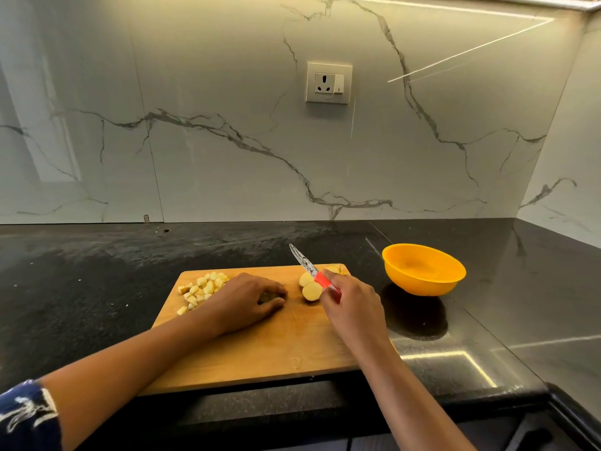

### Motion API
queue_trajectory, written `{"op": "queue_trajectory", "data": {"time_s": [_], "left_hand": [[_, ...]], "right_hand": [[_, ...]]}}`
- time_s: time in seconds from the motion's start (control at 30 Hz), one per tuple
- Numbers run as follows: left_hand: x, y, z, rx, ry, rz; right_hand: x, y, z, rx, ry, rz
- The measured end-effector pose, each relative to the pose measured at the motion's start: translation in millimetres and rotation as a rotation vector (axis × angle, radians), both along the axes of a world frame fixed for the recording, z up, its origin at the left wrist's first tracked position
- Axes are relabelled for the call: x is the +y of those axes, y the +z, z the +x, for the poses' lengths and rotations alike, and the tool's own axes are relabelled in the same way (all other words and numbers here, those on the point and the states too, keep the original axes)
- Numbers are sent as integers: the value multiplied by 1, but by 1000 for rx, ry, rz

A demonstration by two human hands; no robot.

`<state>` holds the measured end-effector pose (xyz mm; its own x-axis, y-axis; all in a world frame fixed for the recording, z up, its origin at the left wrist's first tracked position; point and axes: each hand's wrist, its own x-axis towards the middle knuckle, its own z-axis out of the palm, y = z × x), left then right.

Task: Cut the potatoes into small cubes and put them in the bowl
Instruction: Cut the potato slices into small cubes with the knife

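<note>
Red knife (313,273) gripped by right hand (353,307); left hand (244,301) (fingers (266,284) curled) hides its hold.

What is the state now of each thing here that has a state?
Bowl: upright, empty, beside the board.
Cubes: cut, piled on the board's left.
Potato pieces: large, not yet cubed.
Knife: in the right hand, blade pointing away from the person.
Left hand: fingers curled on the board; what it holds is unclear.
</note>
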<state>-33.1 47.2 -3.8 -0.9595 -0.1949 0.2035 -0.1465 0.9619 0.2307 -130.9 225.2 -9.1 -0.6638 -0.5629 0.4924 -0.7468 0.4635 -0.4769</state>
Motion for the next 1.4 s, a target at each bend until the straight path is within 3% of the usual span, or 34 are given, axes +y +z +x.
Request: {"op": "queue_trajectory", "data": {"time_s": [0.57,0.7,0.8,0.93,1.4], "left_hand": [[1,-3,-3,-8,1,50],[-3,15,2,-115,-52,83],[-23,42,7,-310,-88,179],[-37,50,4,-474,-143,179],[-34,45,-9,-355,-115,189]], "right_hand": [[8,1,-10,-114,-72,-153],[16,2,-13,-208,-86,-319],[20,3,-19,-294,-113,-423],[19,2,-21,-290,-146,-432],[15,2,-19,-219,-152,-337]]}}
